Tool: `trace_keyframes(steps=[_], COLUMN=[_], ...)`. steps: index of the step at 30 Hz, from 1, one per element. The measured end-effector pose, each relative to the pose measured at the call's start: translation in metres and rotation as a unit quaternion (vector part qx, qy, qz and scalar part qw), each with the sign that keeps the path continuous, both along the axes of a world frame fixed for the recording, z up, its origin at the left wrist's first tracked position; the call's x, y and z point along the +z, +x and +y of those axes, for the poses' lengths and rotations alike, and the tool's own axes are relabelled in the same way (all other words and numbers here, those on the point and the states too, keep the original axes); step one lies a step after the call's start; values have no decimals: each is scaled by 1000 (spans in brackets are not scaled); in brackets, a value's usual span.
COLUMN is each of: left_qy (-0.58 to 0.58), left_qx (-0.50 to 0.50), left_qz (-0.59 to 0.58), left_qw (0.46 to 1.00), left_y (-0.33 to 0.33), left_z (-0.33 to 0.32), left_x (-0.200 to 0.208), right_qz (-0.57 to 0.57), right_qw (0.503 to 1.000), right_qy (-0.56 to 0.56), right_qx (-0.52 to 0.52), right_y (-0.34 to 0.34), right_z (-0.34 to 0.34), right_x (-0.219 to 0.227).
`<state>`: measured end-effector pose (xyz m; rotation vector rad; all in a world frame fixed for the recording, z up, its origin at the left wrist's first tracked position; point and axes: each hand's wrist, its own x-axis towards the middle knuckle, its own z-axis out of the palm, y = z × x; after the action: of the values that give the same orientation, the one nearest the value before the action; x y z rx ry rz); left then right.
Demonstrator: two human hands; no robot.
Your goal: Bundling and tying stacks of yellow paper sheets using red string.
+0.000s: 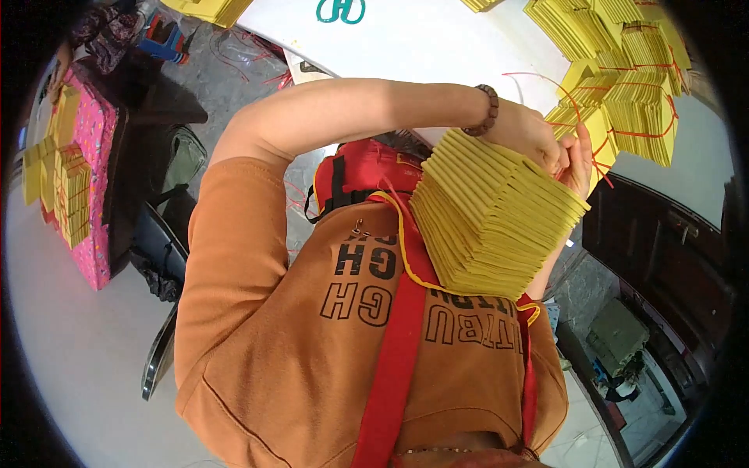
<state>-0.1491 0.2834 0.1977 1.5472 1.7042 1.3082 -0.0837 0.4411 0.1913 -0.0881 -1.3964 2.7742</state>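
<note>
A thick stack of yellow folded paper (pixel 491 222) is up against my chest, its pleated edges facing up. Just beyond its far right side my two hands meet. My left hand (pixel 524 134), with a dark beaded bracelet on the wrist, is closed, its fingertips pinched at a thin red string (pixel 576 95). My right hand (pixel 580 160) is partly hidden by the stack; its fingers are pressed together where the string loops up from them. How the string passes around the stack is hidden.
Several tied yellow paper bundles (pixel 644 117) lie at the right of the white table (pixel 421 47), with a teal object (pixel 340 9) at its far edge. At left, more bundles (pixel 72 191) rest on a pink-covered table (pixel 100 226), near a black chair (pixel 160 234).
</note>
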Motion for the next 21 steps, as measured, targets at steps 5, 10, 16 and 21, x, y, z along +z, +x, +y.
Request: trace_keyframes(steps=[5,10,16,21], left_qy=[-77,-107,-101,-13], left_qx=[80,57,88,295], left_qz=[-113,-311,-338,-339], left_qw=[987,943,931,893], left_y=[2,0,-3,-1], left_z=[-5,-18,-24,-65], left_x=[2,3,-9,-44], right_qz=[-23,47,-48,-62], right_qw=[998,986,981,979], right_qy=[64,-16,29,84], right_qx=[-19,156,185,174], right_y=[4,7,15,14], right_z=[3,5,3,-2], right_x=[-9,-12,1,9])
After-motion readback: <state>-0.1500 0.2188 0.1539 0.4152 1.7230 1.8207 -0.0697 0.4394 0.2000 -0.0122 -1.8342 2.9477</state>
